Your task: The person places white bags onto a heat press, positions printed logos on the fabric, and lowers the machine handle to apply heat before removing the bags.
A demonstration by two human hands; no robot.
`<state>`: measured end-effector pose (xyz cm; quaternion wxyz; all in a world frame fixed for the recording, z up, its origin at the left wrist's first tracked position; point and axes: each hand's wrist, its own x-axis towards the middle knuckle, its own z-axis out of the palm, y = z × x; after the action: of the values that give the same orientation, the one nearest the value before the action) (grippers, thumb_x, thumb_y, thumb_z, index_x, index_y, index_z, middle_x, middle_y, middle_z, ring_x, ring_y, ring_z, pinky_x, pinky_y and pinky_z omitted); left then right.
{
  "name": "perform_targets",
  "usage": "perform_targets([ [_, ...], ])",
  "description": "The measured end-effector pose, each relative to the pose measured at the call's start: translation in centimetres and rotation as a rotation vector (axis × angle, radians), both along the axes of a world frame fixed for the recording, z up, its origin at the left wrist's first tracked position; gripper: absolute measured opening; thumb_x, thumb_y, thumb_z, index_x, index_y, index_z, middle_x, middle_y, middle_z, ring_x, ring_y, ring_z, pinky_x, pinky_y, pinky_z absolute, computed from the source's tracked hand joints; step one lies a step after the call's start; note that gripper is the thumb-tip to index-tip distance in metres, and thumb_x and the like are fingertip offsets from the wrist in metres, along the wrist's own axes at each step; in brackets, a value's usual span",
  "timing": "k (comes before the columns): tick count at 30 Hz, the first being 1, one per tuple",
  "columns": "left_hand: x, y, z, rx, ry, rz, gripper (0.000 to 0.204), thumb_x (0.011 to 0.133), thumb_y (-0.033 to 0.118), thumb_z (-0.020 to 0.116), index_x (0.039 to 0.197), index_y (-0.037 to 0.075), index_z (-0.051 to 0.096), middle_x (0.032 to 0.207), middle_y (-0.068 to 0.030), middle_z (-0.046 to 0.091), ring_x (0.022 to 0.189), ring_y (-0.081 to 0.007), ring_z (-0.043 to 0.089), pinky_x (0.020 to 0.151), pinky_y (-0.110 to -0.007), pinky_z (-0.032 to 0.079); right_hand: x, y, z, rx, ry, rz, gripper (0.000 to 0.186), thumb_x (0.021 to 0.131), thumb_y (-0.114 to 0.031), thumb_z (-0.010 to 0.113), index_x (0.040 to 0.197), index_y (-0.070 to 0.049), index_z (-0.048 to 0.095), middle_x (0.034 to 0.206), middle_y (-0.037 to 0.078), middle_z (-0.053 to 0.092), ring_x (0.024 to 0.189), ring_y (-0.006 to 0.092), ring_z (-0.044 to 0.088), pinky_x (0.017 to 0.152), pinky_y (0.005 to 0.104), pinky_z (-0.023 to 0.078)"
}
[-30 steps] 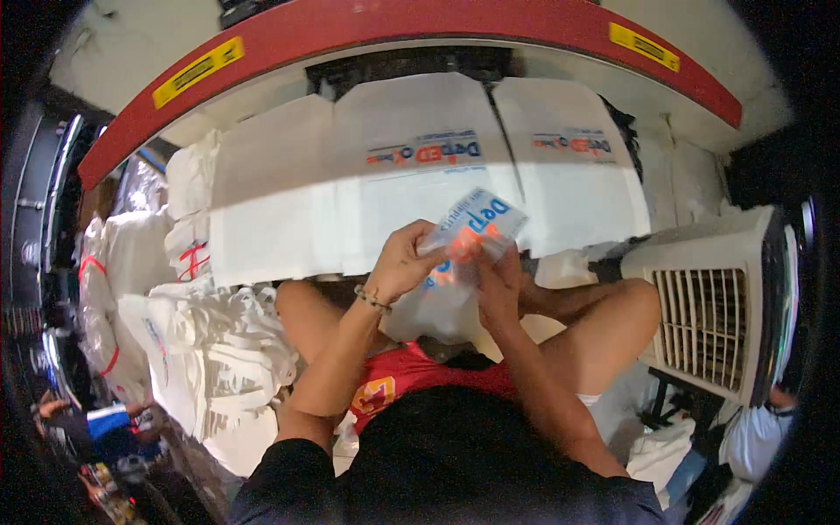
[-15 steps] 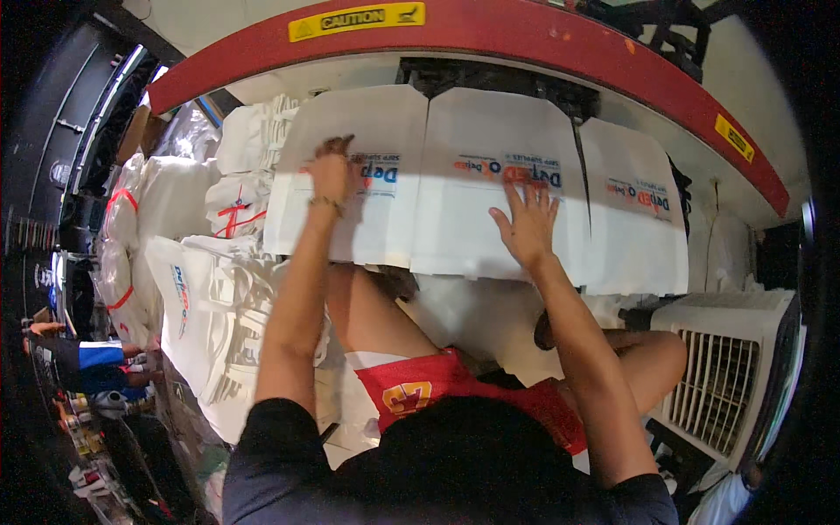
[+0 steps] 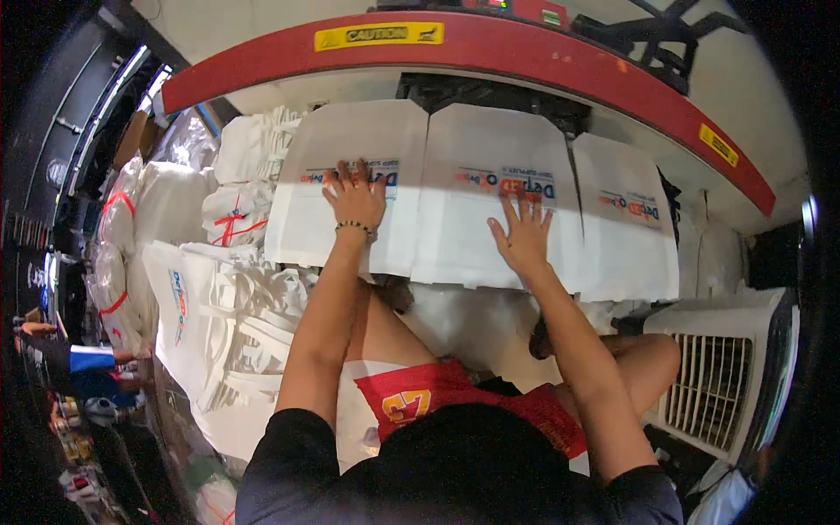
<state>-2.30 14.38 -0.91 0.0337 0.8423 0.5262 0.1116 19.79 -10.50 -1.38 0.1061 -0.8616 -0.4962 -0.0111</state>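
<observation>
Three flat white bags with blue and red print lie side by side in front of me: a left bag [image 3: 398,241], a middle bag [image 3: 459,241] and a right bag [image 3: 626,258]. My left hand [image 3: 357,199] rests palm down over the print of the left bag, its fingers spread. On the middle bag lies my right hand [image 3: 523,238], also flat with fingers apart, its tips at the print. Neither hand grips anything. The support beneath the bags is mostly hidden.
A curved red beam [image 3: 525,52] with yellow labels spans beyond the bags. At left are a pile of white bags [image 3: 249,337], a red-tied bundle [image 3: 232,214] and plastic-wrapped bundles [image 3: 114,284]. A white louvered unit [image 3: 713,376] stands right. Another person [image 3: 79,367] is far left.
My left hand, bent and blurred before, has shifted right and now lies flat with spread fingers on the left bag. My right hand stays on the middle bag, nearly unmoved. The view has shifted slightly.
</observation>
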Motion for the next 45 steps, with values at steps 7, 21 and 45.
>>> perform_targets([
  [7,0.4,-7.1,19.0,-0.449,-0.293,-0.693,0.049,0.087,0.021,0.073,0.129,0.0,0.059,0.124,-0.0176,0.065,0.116,-0.0331,0.062,0.099,-0.042,0.047,-2.6,-2.2,3.4,0.239,0.084,0.08,0.07,0.092,-0.049,0.058,0.149,-0.012,0.04,0.152,0.023,0.035,0.144,0.045,0.025,0.112,0.0676,0.019],
  [21,10.6,-27.5,37.0,0.154,-0.187,-1.632,0.038,0.074,0.018,0.075,0.109,0.003,0.072,0.103,-0.0192,0.07,0.096,-0.0325,0.068,0.085,-0.039,0.052,-2.6,-36.1,16.4,0.907,0.855,-0.293,0.022,0.091,-0.019,0.069,0.101,0.001,0.069,0.099,0.009,0.072,0.09,0.0152,0.067,0.08,0.0312,0.054],
  [45,-2.7,-31.0,18.0,-0.199,0.27,-0.599,0.027,0.064,0.025,0.074,0.085,0.008,0.076,0.078,-0.0208,0.069,0.08,-0.0412,0.067,0.072,-0.048,0.052,9.1,-69.9,7.5,1.308,0.342,-1.443,0.067,0.075,-0.009,0.064,0.138,0.0,0.042,0.13,0.017,0.055,0.116,0.0263,0.054,0.099,0.0358,0.041],
])
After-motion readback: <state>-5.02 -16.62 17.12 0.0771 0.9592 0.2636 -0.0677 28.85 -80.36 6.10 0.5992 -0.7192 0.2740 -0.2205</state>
